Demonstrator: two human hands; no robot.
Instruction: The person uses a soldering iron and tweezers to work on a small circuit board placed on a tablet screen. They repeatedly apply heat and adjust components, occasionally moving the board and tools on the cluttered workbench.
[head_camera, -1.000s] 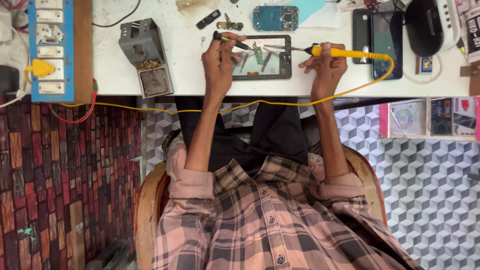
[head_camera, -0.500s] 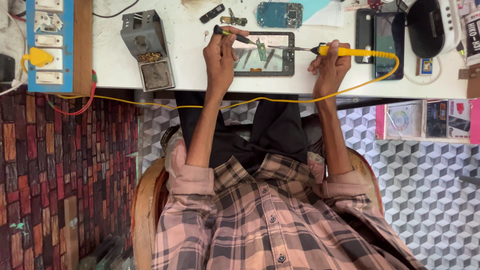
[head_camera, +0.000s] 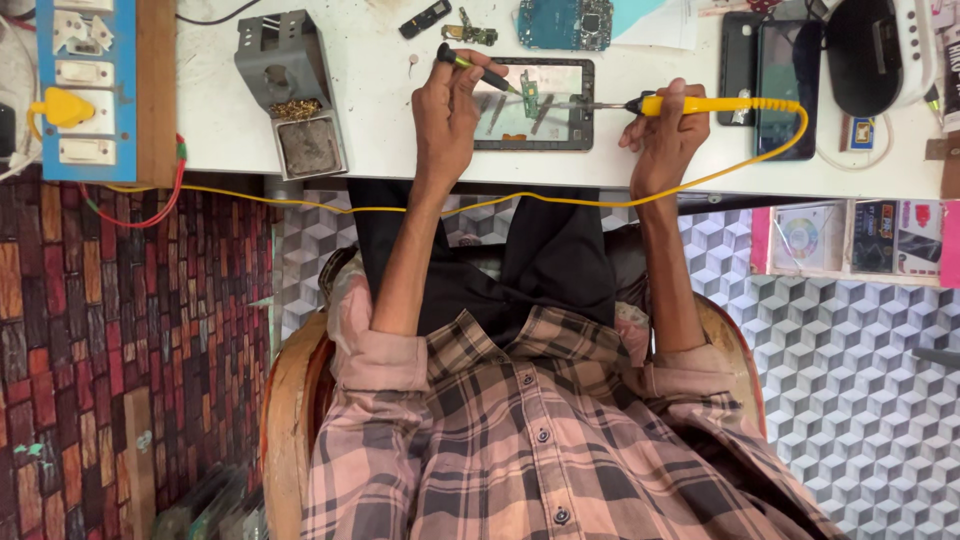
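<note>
Both hands barely shift: left hand (head_camera: 447, 105) grips one dark tweezer (head_camera: 478, 72), right hand (head_camera: 665, 135) clasps one yellow soldering iron (head_camera: 715, 104) over one opened phone (head_camera: 533, 102).

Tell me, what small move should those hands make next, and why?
Probably ease the soldering iron tip leftwards onto the small green board. The right hand aims it there, and the left hand pins that board on the opened phone with tweezers.

Hands: two, left hand (head_camera: 447, 100), right hand (head_camera: 663, 135)
Soldering iron (head_camera: 715, 104): one
Tweezers (head_camera: 478, 72): one
Opened tablet (head_camera: 534, 90): one
Loose circuit board (head_camera: 564, 22): one
Iron stand (head_camera: 292, 95): one
</note>
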